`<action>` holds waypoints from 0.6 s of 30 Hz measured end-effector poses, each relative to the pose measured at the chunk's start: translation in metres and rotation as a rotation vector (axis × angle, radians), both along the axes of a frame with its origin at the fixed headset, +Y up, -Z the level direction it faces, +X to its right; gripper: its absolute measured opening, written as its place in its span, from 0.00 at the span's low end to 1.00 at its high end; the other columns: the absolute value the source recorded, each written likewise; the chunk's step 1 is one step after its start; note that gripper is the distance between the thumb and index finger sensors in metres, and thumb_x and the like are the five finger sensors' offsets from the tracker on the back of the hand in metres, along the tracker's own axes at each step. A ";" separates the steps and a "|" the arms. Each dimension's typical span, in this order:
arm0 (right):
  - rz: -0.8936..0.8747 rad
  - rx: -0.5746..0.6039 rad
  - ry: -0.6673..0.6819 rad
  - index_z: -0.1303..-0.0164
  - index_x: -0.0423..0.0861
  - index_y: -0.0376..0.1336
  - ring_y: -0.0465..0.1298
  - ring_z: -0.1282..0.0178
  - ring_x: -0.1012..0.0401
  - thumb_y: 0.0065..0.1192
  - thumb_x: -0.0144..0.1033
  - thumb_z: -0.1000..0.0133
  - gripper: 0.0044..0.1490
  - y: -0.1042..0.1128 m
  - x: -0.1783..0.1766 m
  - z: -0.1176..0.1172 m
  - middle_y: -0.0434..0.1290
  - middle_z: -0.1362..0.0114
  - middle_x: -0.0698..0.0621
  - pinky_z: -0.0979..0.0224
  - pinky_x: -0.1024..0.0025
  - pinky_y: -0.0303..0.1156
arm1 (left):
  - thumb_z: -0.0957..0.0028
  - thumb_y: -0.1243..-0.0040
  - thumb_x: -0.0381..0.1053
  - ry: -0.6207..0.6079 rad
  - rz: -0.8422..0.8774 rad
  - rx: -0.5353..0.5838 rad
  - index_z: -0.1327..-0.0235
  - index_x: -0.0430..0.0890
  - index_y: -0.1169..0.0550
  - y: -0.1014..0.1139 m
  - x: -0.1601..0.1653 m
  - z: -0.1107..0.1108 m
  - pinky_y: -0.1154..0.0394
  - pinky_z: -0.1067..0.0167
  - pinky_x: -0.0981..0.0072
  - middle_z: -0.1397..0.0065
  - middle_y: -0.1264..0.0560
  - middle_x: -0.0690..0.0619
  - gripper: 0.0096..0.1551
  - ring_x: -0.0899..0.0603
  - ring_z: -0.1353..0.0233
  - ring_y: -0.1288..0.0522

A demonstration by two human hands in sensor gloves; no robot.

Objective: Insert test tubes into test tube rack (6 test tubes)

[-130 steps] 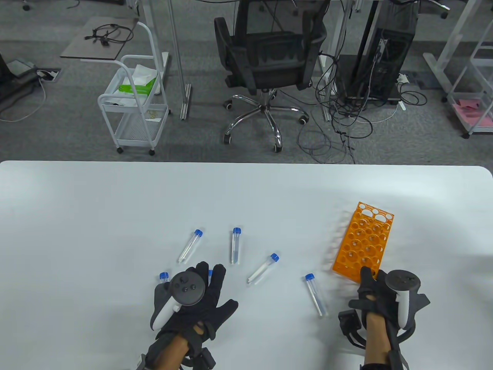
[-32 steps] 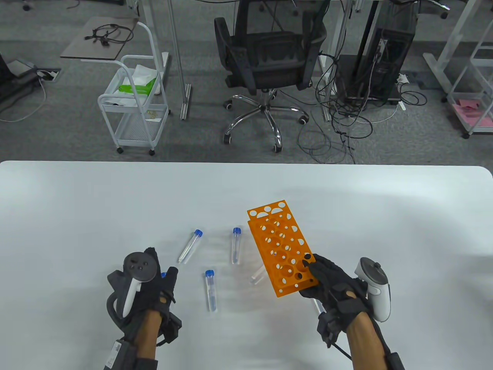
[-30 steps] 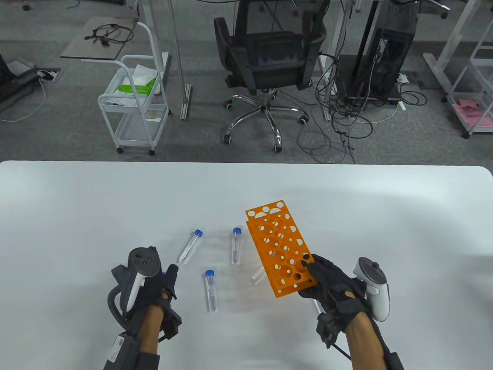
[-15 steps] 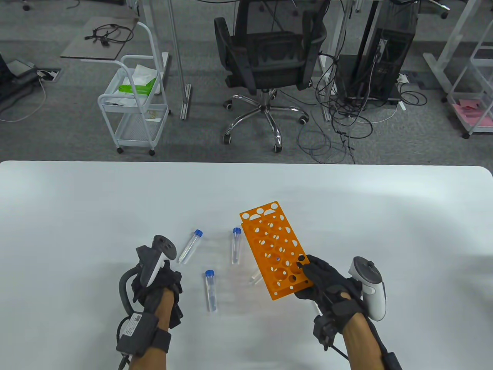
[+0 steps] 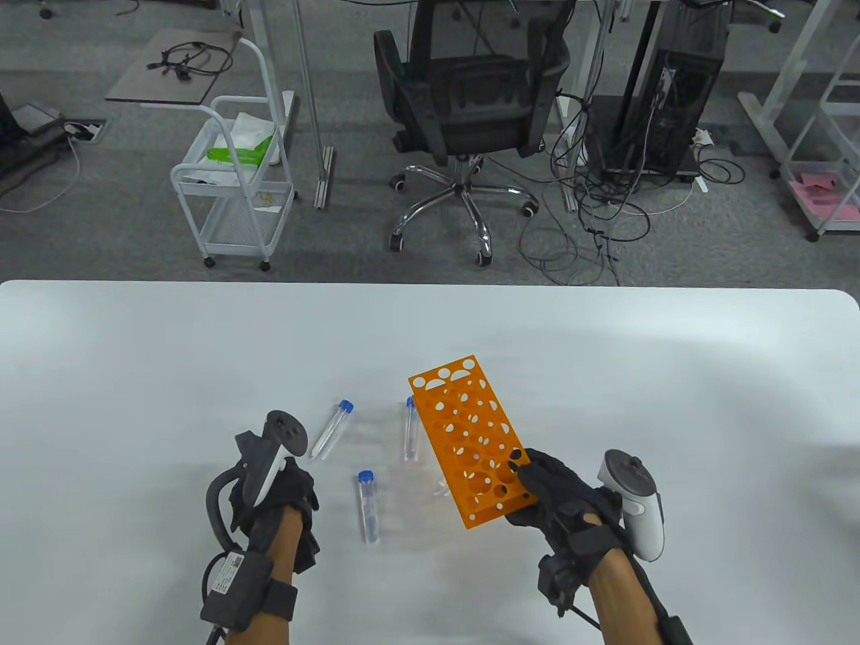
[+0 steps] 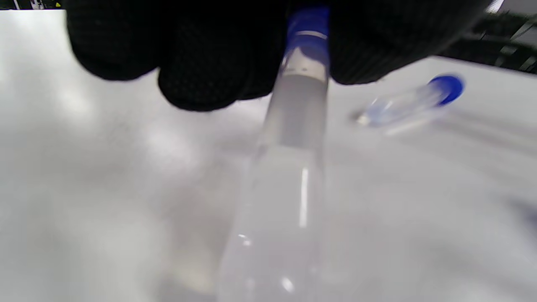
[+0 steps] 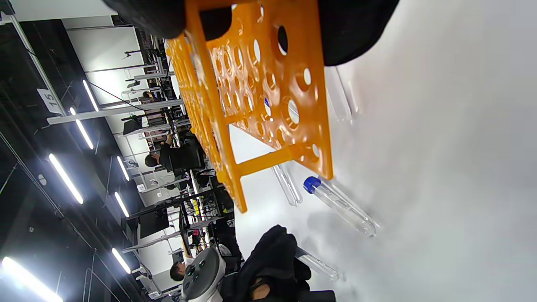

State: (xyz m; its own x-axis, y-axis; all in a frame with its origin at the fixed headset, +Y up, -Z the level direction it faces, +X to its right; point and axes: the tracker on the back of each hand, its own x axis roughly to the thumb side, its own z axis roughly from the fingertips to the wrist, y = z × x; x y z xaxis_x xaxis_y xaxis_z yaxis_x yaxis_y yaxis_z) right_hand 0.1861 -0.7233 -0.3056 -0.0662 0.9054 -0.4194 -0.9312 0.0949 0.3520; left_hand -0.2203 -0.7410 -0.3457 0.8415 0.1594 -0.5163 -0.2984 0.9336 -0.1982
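Your right hand (image 5: 561,494) grips the orange rack (image 5: 467,440) by its near end, lifted and tilted above the table (image 5: 134,376) centre. At nine o'clock of the rack, your left hand (image 5: 275,494) pinches a blue-capped tube (image 6: 289,176) near its cap. Three more tubes (image 5: 367,506) lie between your hands.

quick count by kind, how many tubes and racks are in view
tubes: 5 in view, one tube in the left hand, one half under the rack; a sixth may be hidden
rack: 1
total: 6
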 end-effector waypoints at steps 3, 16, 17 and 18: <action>0.002 0.003 -0.008 0.26 0.53 0.48 0.61 0.21 0.44 0.50 0.51 0.42 0.35 0.000 -0.002 0.001 0.39 0.16 0.41 0.24 0.49 0.68 | 0.55 0.35 0.57 -0.040 0.008 0.107 0.40 0.50 0.21 0.016 0.011 0.002 0.20 0.57 0.52 0.50 0.15 0.44 0.30 0.46 0.57 0.16; 0.025 -0.014 -0.035 0.28 0.53 0.50 0.64 0.22 0.45 0.52 0.53 0.43 0.35 -0.004 -0.008 0.003 0.41 0.16 0.42 0.25 0.51 0.72 | 0.57 0.33 0.57 -0.152 0.152 0.464 0.43 0.49 0.19 0.084 0.063 -0.008 0.19 0.59 0.53 0.53 0.14 0.47 0.28 0.47 0.59 0.15; 0.037 -0.012 -0.039 0.28 0.53 0.50 0.65 0.22 0.45 0.53 0.53 0.44 0.35 -0.005 -0.008 0.003 0.41 0.16 0.42 0.26 0.51 0.72 | 0.57 0.33 0.57 -0.160 0.157 0.492 0.43 0.49 0.20 0.088 0.065 -0.009 0.19 0.58 0.53 0.52 0.14 0.47 0.28 0.47 0.59 0.15; 0.044 -0.011 -0.035 0.28 0.54 0.50 0.65 0.22 0.46 0.53 0.53 0.44 0.35 -0.006 -0.008 0.003 0.41 0.17 0.42 0.26 0.51 0.73 | 0.57 0.33 0.57 -0.156 0.160 0.528 0.43 0.49 0.20 0.094 0.067 -0.009 0.19 0.58 0.53 0.52 0.14 0.47 0.28 0.47 0.59 0.15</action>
State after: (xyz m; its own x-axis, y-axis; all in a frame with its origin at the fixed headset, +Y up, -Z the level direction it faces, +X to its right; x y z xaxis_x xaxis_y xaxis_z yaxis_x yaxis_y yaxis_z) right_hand 0.1777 -0.7291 -0.3030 -0.0911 0.8974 -0.4318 -0.9464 0.0570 0.3181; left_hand -0.1529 -0.6466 -0.3545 0.8455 0.4936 -0.2038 -0.4488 0.8636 0.2299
